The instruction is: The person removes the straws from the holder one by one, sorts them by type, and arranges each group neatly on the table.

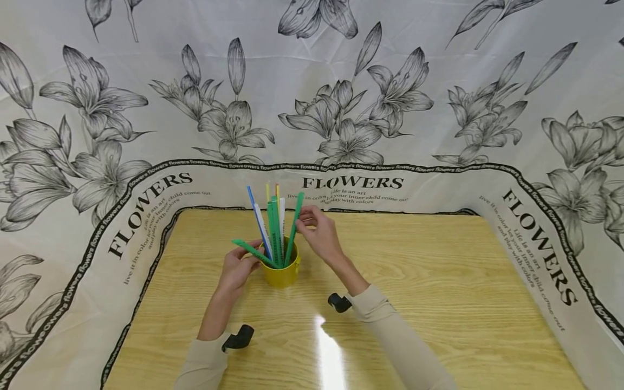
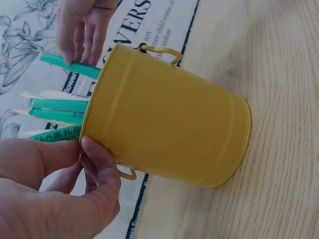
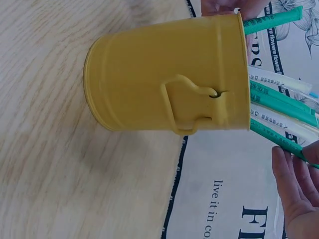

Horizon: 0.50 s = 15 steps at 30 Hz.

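Observation:
A small yellow metal bucket (image 1: 281,275) stands upright on the table, holding several slim stick sachets. My left hand (image 1: 237,271) pinches its rim on the left side; the left wrist view shows the thumb (image 2: 94,149) at that rim. Close by, one printed green stick sachet (image 1: 253,251) leans out to the left over this hand. On the other side, my right hand (image 1: 319,232) holds another green stick sachet (image 1: 294,225) between thumb and fingers, its lower end inside the bucket. Between them rise more green sachets (image 1: 274,227), white ones (image 1: 261,219) and a blue stick (image 1: 252,199).
The bucket has small wire handles, one clearly seen handle (image 3: 172,107) on its side. Behind the wood-grain table (image 1: 439,281) hangs a white cloth (image 1: 439,189) printed with flowers and lettering. Black wrist devices (image 1: 239,338) sit at both sleeves.

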Motion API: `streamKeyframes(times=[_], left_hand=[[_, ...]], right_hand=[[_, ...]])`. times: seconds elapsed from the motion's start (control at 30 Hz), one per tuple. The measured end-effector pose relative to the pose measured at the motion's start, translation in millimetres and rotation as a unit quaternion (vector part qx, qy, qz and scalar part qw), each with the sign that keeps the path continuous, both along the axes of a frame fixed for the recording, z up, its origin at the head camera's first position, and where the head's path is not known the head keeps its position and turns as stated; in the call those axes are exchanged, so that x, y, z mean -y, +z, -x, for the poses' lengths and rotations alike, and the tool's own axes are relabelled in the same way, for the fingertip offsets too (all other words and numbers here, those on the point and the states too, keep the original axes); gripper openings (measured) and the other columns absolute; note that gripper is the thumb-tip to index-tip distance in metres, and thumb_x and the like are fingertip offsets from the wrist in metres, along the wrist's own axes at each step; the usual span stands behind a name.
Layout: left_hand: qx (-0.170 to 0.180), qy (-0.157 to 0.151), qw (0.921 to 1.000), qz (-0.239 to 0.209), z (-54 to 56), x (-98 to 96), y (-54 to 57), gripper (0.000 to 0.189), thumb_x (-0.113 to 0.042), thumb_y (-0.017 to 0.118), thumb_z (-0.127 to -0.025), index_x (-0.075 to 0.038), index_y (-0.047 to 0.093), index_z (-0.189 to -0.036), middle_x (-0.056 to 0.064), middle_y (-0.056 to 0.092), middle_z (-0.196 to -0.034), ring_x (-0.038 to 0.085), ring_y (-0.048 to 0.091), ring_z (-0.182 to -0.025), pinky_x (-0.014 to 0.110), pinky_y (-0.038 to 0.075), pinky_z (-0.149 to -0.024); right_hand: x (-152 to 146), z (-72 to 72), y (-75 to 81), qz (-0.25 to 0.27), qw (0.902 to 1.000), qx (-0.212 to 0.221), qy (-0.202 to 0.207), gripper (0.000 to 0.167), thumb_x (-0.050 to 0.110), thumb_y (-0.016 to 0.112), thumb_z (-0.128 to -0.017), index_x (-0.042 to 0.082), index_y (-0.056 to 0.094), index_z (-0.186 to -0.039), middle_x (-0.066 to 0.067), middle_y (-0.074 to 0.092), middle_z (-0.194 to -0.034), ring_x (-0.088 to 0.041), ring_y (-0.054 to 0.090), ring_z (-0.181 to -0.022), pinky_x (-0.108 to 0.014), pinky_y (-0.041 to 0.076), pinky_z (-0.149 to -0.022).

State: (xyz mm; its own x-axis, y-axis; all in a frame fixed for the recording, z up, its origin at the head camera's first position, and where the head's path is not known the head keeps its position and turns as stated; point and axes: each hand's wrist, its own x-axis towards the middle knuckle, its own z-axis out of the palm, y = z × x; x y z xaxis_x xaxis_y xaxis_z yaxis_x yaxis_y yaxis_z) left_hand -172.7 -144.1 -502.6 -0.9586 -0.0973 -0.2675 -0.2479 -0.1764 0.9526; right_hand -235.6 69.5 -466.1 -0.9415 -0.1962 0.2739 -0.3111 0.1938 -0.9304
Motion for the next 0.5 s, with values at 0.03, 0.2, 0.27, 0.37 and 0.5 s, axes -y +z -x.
streamKeyframes(times=[0.03,0.2,0.27,0.37,0.5], left_hand=[[-0.001,-0.001,1.0000,0.000,0.0,-0.1,-0.3,0.037,0.000,0.063,-0.101,0.008,0.060,-0.137,0.019,0.052,-0.141,0.006,0.064,-0.086,0.021,0.056,-0.079],[-0.010,-0.004,0.9999,0.002,-1.1,-0.2,-0.8,0.037,0.000,0.061,-0.102,0.010,0.059,-0.137,0.021,0.051,-0.141,0.004,0.063,-0.084,0.019,0.055,-0.078],[-0.014,-0.006,0.9999,0.004,-1.5,-0.2,-0.7,0.037,-0.001,0.061,-0.102,0.011,0.058,-0.138,0.022,0.051,-0.141,0.004,0.063,-0.084,0.018,0.055,-0.078],[-0.017,-0.006,0.9998,0.003,-1.4,-0.3,-0.4,0.037,-0.001,0.061,-0.103,0.010,0.058,-0.138,0.022,0.051,-0.141,0.004,0.063,-0.084,0.017,0.054,-0.077],[-0.017,-0.005,0.9998,0.006,-1.9,-0.5,0.4,0.037,-0.002,0.062,-0.103,0.009,0.059,-0.138,0.021,0.051,-0.140,0.004,0.062,-0.084,0.018,0.054,-0.076]], right_hand=[[-1.5,-0.5,1.7,0.006,1.0000,0.000,-0.001,0.023,0.000,0.067,-0.099,-0.006,0.062,-0.121,-0.024,0.067,-0.110,-0.038,0.071,-0.099,-0.042,0.062,-0.081],[-8.6,-6.7,21.1,0.028,0.9996,-0.006,-0.009,0.030,-0.003,0.064,-0.100,-0.013,0.057,-0.128,-0.033,0.063,-0.115,-0.047,0.068,-0.103,-0.032,0.062,-0.078],[-11.6,-9.7,32.3,0.035,0.9993,-0.002,-0.014,0.032,-0.004,0.062,-0.100,-0.016,0.056,-0.130,-0.034,0.063,-0.116,-0.049,0.066,-0.105,-0.029,0.061,-0.078],[-16.5,-13.6,46.9,0.046,0.9985,0.000,-0.028,0.032,-0.006,0.061,-0.100,-0.017,0.055,-0.129,-0.034,0.062,-0.115,-0.050,0.066,-0.104,-0.033,0.062,-0.079],[-26.7,-2.3,37.9,0.067,0.9963,0.004,-0.053,0.031,-0.001,0.062,-0.101,-0.013,0.057,-0.130,-0.030,0.064,-0.115,-0.045,0.068,-0.102,-0.041,0.062,-0.081]])
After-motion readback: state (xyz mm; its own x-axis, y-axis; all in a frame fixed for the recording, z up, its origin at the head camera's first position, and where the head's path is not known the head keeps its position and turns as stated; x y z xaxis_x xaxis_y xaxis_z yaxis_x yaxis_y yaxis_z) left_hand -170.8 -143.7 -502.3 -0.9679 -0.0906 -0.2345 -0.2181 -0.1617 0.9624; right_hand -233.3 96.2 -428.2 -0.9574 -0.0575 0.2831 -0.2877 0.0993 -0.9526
